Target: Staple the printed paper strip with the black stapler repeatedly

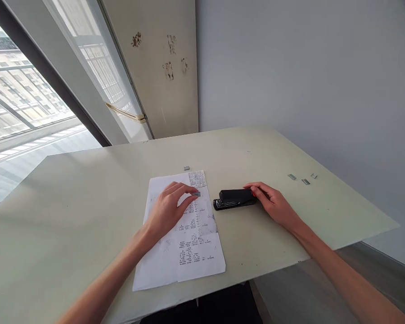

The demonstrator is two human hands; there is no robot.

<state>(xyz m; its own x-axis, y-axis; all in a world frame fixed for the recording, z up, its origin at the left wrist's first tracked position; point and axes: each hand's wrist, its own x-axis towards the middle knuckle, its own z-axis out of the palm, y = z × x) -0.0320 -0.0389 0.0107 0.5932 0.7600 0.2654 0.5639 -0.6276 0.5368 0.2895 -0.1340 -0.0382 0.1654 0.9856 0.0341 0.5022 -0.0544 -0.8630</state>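
Between the thumb and fingers of my left hand (170, 206) is a small grey strip of staples (197, 194), held above the printed paper sheets (202, 252). To the right of the paper lies a black stapler (235, 197), its front end pointing left toward the sheets. My right hand (270, 202) grips the stapler's rear end, thumb and fingers closed around it. The stapler's top arm looks slightly raised from its base. Whether staples are inside it cannot be seen.
Several short staple strips (305, 182) lie on the right part of the pale table (97, 202). Another small staple piece (186, 168) sits just beyond the paper's top edge. A grey wall (307, 67) borders the far right, and a cabinet (168, 99) stands behind the table.
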